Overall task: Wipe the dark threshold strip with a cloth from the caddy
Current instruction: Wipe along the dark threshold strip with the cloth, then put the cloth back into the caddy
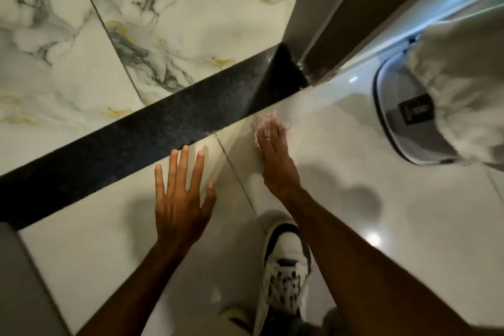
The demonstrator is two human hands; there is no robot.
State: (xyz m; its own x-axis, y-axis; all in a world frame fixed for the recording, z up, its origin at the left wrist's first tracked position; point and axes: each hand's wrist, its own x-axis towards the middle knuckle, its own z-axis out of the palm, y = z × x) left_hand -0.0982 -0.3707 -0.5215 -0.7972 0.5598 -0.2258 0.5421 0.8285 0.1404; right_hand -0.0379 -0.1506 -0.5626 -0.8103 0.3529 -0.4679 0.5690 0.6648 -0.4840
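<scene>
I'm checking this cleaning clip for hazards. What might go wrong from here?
The cloth under the right hand lies on the pale tile beside the dark threshold strip, so the strip may go unwiped. The left hand is spread flat on glossy tile and might slip. A shoe stands close behind both arms, which probably cramps the stroke.

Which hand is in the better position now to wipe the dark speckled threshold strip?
Right. The right hand presses a blurred pale cloth on the tile just beside the dark speckled threshold strip. The left hand lies flat, open and without a cloth.
</scene>
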